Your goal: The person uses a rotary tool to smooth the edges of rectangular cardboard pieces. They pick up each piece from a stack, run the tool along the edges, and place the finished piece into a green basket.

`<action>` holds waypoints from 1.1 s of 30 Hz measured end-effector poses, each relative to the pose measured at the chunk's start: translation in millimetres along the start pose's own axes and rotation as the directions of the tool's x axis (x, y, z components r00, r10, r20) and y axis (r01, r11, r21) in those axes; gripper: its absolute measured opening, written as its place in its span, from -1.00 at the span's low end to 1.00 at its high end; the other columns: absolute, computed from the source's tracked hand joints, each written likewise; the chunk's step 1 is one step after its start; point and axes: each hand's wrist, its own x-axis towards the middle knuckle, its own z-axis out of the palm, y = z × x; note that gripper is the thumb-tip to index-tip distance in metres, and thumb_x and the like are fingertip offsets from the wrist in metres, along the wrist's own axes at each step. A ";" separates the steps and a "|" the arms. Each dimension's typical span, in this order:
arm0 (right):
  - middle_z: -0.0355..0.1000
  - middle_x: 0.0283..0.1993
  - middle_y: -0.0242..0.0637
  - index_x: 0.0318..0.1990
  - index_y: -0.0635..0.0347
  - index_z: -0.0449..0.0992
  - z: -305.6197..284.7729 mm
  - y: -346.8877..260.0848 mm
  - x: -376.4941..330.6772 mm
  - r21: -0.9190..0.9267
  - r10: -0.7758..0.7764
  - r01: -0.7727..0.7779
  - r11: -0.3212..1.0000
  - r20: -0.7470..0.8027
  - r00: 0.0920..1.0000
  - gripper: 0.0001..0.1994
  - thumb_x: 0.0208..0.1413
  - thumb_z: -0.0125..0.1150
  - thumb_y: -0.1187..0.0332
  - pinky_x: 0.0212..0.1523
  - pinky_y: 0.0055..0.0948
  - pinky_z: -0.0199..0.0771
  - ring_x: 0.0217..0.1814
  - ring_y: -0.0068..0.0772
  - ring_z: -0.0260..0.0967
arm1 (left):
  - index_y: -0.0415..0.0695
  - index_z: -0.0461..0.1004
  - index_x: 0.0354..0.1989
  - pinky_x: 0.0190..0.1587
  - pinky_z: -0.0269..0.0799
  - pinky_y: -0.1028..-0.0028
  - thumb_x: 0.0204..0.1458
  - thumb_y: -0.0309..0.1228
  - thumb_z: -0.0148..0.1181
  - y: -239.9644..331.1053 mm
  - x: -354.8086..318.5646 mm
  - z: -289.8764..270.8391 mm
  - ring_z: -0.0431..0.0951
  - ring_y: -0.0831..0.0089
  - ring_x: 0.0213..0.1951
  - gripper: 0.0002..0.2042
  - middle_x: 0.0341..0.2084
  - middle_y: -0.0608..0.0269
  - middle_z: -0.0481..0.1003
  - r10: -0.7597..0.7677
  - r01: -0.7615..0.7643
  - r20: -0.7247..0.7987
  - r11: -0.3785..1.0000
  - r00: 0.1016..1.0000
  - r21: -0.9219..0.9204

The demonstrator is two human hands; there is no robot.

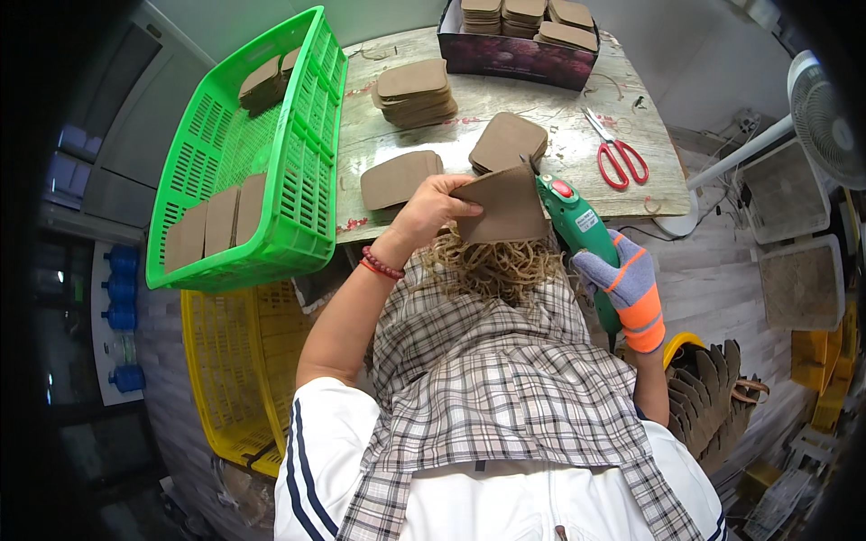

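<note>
My left hand (431, 216), bare with a red bead bracelet, pinches a flat brown leather-like piece (507, 209) by its left edge, above my lap. My right hand (622, 284), in a grey and orange glove, is wrapped round green electric scissors (577, 221). Their dark tip meets the piece's upper right corner. A tangle of thin brown offcut strips (492, 268) lies on my plaid apron (492, 361) below the piece. On the table just beyond are stacks of similar rounded pieces: one near stack (401, 178), another on the right (510, 140) and a taller one behind (415, 90).
A green plastic basket (311, 171) with brown pieces stands at the table's left. Red-handled scissors (621, 162) lie at the right, and a dark box (519, 65) of stacks sits at the back. Yellow crates (225, 361) are low left; a fan (823, 113) stands right.
</note>
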 end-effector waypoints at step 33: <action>0.47 -0.41 -0.43 -0.13 0.29 0.48 17.7 7.5 6.7 -0.028 0.028 -0.023 0.999 0.197 0.980 -0.60 -0.08 0.39 0.26 -0.41 -0.68 0.35 -0.41 -0.78 0.32 | -0.23 0.49 -0.33 -0.26 0.41 0.62 -0.19 -0.66 0.29 37.9 -6.3 -4.5 0.48 0.66 -0.36 -0.79 -0.42 0.37 0.52 -0.036 0.003 0.102 0.954 0.994 0.301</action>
